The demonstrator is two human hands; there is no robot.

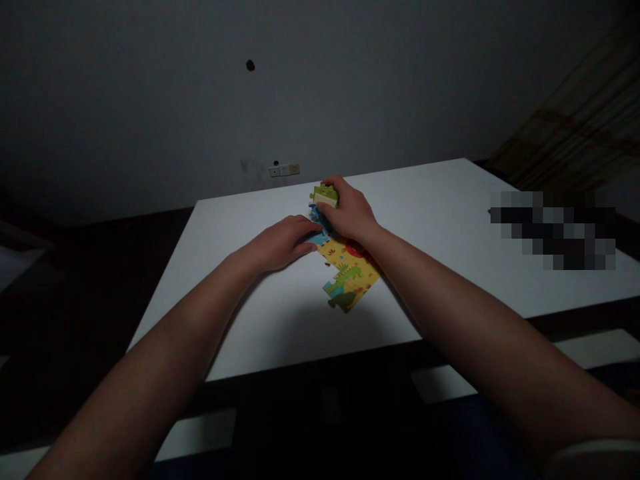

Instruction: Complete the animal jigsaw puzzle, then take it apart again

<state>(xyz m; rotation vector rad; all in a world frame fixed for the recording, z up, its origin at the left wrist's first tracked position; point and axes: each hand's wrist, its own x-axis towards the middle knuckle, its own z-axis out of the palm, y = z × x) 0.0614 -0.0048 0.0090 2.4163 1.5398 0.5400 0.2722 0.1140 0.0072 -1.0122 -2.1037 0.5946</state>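
Note:
A partly joined jigsaw puzzle (pixel 350 272) lies on the white table, yellow with a green dinosaur and a red patch. At its far left corner is a light-blue puzzle piece (pixel 319 238). My left hand (pixel 287 243) has thumb and fingertips closed about this piece. My right hand (pixel 350 208) is wrapped round a small stack of puzzle pieces (pixel 326 195), green on top with a pale thick edge, held above the puzzle's far end. Darker blue puzzle parts show beneath that stack, and my right palm and forearm hide some of the puzzle's right side.
The white table (pixel 425 193) stands close to a grey wall with a socket strip (pixel 284 171). A blurred-out dark object (pixel 555 230) lies at the table's right. A patterned curtain (pixel 560 127) hangs at the far right. White bench-like surfaces (pixel 200 433) show below the near edge.

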